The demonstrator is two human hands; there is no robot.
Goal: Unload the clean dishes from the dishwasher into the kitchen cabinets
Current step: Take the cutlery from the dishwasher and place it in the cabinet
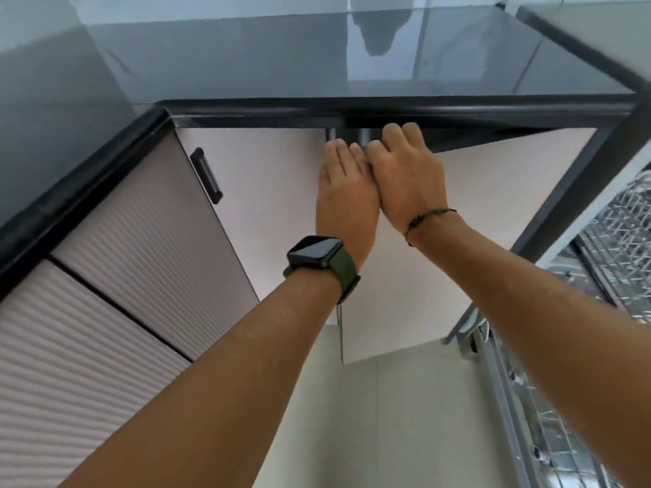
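Together, 2 hands, left hand [347,191] and right hand [410,177], touch 2 cabinet doors [267,206].

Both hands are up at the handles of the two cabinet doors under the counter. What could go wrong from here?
1. The right door is already swung out toward the open dishwasher rack; opened wider, it may hit the rack.
2. The left hand and right hand touch at the middle handles, so knuckles could get pinched between the doors.
3. The counter edge sits right above the fingers.
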